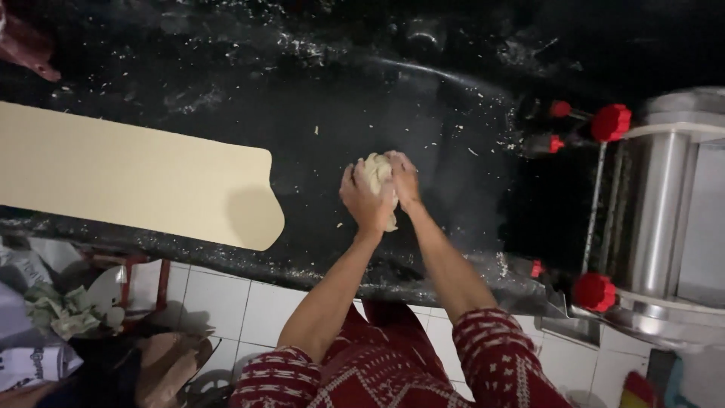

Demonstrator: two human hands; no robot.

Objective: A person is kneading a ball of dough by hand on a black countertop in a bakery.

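Near worktop (317, 151) middle, toward front edge: dough lump (377, 175) sits pressed between both hands. Left hand (365, 198) cupped over lump's left side, right hand (404, 180) closed against right side. Both equally near. Lump's long axis runs away from front edge.

A pale cream dough lump (377, 175) sits on a flour-speckled black worktop (317, 113), beside a beige dough sheet (136, 177), red machine knobs (610, 122), and red-and-white patterned sleeves (498, 355).

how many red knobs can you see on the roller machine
5: large knob top, two small knobs beside it, large knob bottom, small knob near it. Others may be hidden.
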